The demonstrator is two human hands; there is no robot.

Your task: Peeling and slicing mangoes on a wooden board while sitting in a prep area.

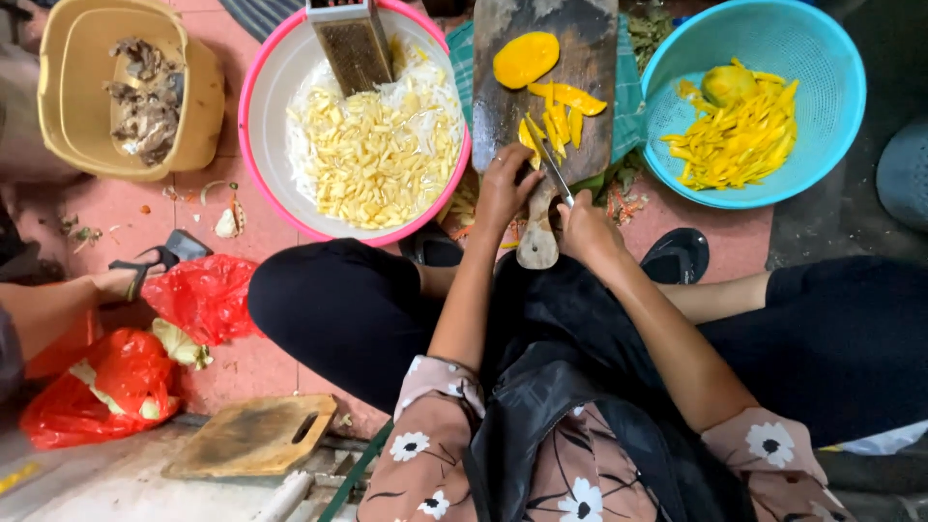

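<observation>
Clearly, in the head view the person sits low on the floor with a dark wooden cutting board (580, 68) laid lengthwise in front of the knees, its handle end pointing back at the body so both arms can work over it without stretching. The left hand (503, 188) rests at the board's near edge, fingers curled and pressed down on a small cluster of yellow mango strips (534, 135), holding them steady and bunched for the blade. The right hand (585, 227) is closed around the handle of a knife (556, 172); the blade runs forward and leftward, its tip lying just beside the left fingertips among the strips.

Further up the board, a few wider mango slices (570, 97) lie near the middle, and a smooth mango half (525, 58) waits near the far edge, apart from the cutting spot.

A blue perforated basket (831, 58) stands just off the board's right edge, holding a heap of finished strips, close enough for an easy transfer. Off the left edge sits a pink-rimmed basin (256, 87) of pale shredded and chopped pieces, with a metal grater (353, 43) leaning against its far rim. A yellow tub (208, 106) stands further left, well apart.
</observation>
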